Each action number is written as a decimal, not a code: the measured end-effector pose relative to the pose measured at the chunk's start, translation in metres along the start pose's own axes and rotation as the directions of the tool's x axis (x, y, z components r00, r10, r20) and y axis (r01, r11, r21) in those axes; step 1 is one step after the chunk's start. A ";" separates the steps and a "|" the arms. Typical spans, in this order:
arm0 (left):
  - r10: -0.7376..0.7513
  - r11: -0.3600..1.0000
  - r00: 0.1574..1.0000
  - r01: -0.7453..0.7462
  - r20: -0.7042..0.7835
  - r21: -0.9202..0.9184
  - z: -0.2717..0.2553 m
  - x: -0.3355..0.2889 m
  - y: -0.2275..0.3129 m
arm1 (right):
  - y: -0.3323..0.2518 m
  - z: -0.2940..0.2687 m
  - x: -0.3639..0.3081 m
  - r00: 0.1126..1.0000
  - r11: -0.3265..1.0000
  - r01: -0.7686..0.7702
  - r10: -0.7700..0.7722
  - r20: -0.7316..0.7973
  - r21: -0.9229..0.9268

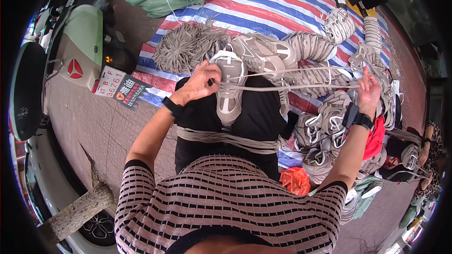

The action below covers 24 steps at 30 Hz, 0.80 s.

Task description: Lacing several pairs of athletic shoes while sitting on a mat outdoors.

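Head view, left hand (202,80) beside shoe (230,89), right hand (369,91) apart, both gripping beige laces (264,88)

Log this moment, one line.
left hand: pinching beige shoelaces; right hand: holding shoelaces outstretched; taupe sneaker: on lap; striped sheet: under lace bundle

Left hand (203,81) raised, fingers (214,72) curled, right hand (369,93) well apart, forearms (153,135) spread (both bare)
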<state>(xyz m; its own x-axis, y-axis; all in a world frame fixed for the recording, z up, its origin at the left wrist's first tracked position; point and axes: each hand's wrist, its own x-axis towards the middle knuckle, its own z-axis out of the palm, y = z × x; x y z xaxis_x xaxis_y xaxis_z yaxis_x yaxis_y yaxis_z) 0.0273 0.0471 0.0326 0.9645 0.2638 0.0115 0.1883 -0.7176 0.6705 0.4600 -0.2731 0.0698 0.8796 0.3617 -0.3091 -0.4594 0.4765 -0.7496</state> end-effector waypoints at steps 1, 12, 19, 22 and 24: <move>0.044 0.986 0.999 -0.042 -0.010 0.163 0.003 0.003 0.001 | -0.007 -0.001 -0.001 0.991 0.997 0.063 -0.069 -0.111 -0.053; 0.170 0.924 0.981 -0.126 -0.092 0.361 0.014 0.005 0.001 | -0.004 -0.029 0.007 0.983 0.985 0.161 -0.165 -0.078 -0.061; 0.274 0.818 0.953 -0.158 -0.133 0.554 0.015 -0.002 0.010 | 0.133 0.058 -0.073 0.922 0.712 0.040 0.244 0.300 -0.701; 0.267 0.795 0.961 -0.173 -0.079 0.582 0.022 0.003 0.006 | 0.207 0.098 -0.108 0.682 0.587 0.433 0.283 0.675 -0.684; 0.255 0.829 0.965 -0.187 -0.059 0.526 0.018 0.002 0.014 | 0.233 0.130 -0.136 0.610 0.434 0.621 0.256 0.750 -0.653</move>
<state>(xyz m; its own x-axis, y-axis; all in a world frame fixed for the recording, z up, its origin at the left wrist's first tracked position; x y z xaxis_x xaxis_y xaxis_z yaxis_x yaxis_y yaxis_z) 0.0350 0.0255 0.0289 0.9678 0.1096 0.2265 0.0732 -0.9838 0.1634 0.2172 -0.1070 0.0138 0.3265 0.9434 0.0585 0.4273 -0.0921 -0.8994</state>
